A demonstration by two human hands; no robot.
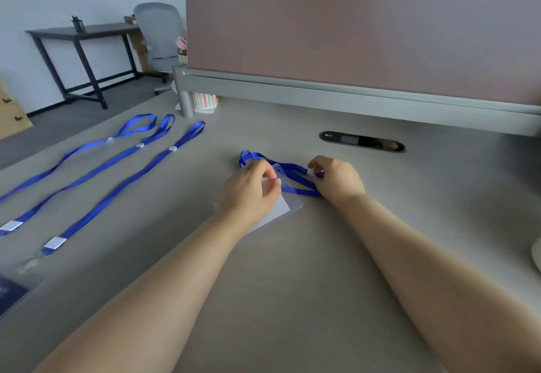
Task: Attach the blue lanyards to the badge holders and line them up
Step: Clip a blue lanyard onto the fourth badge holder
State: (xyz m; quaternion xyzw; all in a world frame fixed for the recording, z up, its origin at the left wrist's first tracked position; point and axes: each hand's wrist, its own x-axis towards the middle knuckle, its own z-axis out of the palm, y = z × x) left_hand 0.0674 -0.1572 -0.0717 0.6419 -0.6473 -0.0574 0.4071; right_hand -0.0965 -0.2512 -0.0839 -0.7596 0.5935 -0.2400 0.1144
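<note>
At the middle of the grey desk my left hand pinches the top edge of a clear badge holder that lies partly under it. A bunched blue lanyard runs behind the holder. My right hand pinches that lanyard at its white clip end. Three more blue lanyards lie stretched out side by side on the left of the desk, loops pointing away from me. The nearest one ends at a badge holder by the left edge.
A pink partition screen on a grey rail bounds the far side of the desk. A black cable slot lies just beyond my hands. A striped cup stands by the rail's post. A white object shows at the right edge.
</note>
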